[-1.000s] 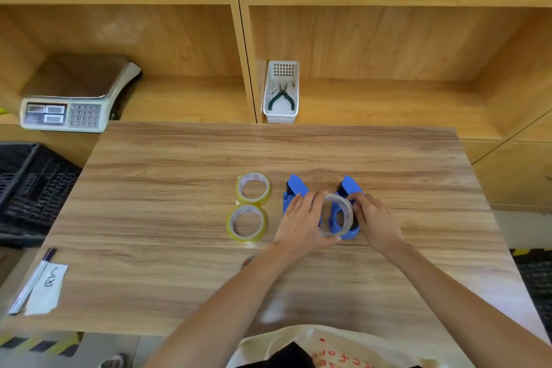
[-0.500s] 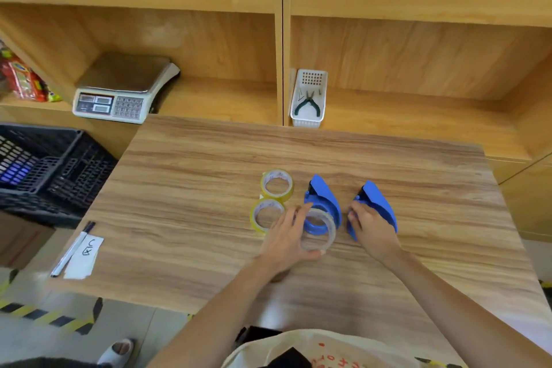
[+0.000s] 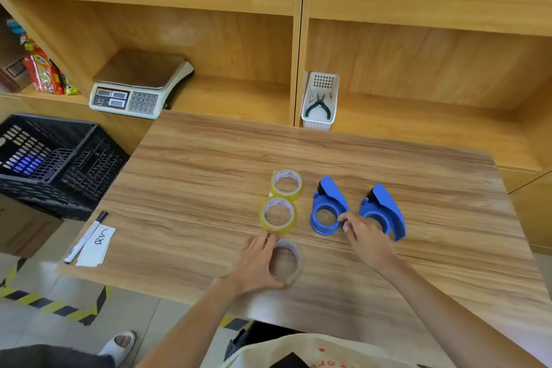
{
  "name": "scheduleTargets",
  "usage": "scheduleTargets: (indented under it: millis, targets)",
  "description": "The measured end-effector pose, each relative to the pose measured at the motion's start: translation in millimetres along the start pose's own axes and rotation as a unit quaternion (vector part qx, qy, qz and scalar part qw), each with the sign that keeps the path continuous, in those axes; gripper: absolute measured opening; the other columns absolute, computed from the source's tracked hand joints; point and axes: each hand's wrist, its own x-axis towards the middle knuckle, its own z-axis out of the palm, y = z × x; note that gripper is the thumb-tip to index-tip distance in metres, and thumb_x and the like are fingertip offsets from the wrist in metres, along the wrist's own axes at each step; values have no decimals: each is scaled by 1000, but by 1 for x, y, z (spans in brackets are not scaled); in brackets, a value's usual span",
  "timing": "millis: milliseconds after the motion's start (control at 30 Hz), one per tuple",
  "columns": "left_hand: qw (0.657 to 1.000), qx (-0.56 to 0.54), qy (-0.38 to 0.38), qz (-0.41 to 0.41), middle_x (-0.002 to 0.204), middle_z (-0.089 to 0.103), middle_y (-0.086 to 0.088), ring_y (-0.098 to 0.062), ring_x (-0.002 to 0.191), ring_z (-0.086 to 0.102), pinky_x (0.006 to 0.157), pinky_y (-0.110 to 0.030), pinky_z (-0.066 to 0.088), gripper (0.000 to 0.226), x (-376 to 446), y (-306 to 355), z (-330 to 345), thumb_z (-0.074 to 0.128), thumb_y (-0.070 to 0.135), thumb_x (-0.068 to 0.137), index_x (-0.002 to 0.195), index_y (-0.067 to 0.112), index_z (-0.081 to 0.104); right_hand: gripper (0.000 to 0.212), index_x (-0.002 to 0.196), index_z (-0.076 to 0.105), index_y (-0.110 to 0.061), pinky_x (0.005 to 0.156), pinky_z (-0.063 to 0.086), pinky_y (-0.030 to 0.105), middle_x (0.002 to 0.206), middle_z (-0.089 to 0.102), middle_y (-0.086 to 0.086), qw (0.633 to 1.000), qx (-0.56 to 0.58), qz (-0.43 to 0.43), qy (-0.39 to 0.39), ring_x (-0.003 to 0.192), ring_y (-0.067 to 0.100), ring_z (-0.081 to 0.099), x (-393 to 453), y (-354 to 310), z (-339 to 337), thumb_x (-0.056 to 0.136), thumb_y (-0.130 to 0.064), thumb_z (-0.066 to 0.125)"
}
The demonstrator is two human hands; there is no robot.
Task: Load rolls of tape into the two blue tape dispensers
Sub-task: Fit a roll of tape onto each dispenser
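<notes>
Two blue tape dispensers lie on the wooden table (image 3: 209,176): the left dispenser (image 3: 327,207) and the right dispenser (image 3: 385,209). Both hubs look bare. Two yellow tape rolls lie flat to their left, the far roll (image 3: 286,182) and the near roll (image 3: 277,216). A clear, nearly spent roll (image 3: 283,261) rests flat near the front edge, with my left hand (image 3: 257,263) curled around its left side. My right hand (image 3: 363,234) sits between the dispensers, fingertips touching the left dispenser's ring; it covers part of the right dispenser.
A marker and a paper slip (image 3: 95,243) lie at the table's left front corner. A black crate (image 3: 50,158) stands left of the table. On the shelf behind are a scale (image 3: 140,84) and a white basket with pliers (image 3: 320,101).
My left hand has carried the clear roll off the left dispenser and back toward me, setting it flat near the front edge. My right hand has shifted left from the right dispenser toward the left one.
</notes>
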Motion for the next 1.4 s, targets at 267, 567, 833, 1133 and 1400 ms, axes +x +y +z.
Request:
scheduleTargets:
  millis: [267,567,833,1133,1400]
  targets:
    - [997,-49,-51,-25,145,33,6,-14,137,33,113,-38,29,113,-4,-13,1,53,90,59,150,32,20,22,120,50,-28,66,54,38,104,59,-15,999,-4,-3,-43,90,14,62,4,-8,8,101,-23,40]
    - [990,-19,-2,-137,134,46,-2,-27,123,47,103,-40,35,50,41,-17,-18,32,43,98,148,37,30,45,138,39,-34,66,50,38,99,62,-10,991,-5,-35,-126,84,17,62,24,-28,17,98,-13,39]
    - [964,162,-113,-176,135,50,-8,-29,129,41,107,-43,33,51,80,-18,-21,48,12,91,139,25,45,72,148,23,-44,64,42,31,83,45,-4,966,-33,-67,-248,77,16,48,36,-53,49,92,-2,39]
    - [964,231,-47,-121,132,56,-3,-27,127,45,108,-41,30,37,75,-17,-19,48,5,92,124,16,60,67,152,21,-29,73,44,40,102,48,6,965,-56,-62,-249,85,22,49,48,-68,61,93,-2,41]
    - [978,196,1,-65,124,59,0,-28,114,54,95,-42,42,28,69,-4,-27,62,18,86,114,18,69,56,145,35,-25,72,47,42,124,60,9,975,-98,-46,-194,108,33,58,52,-73,53,92,-5,41]
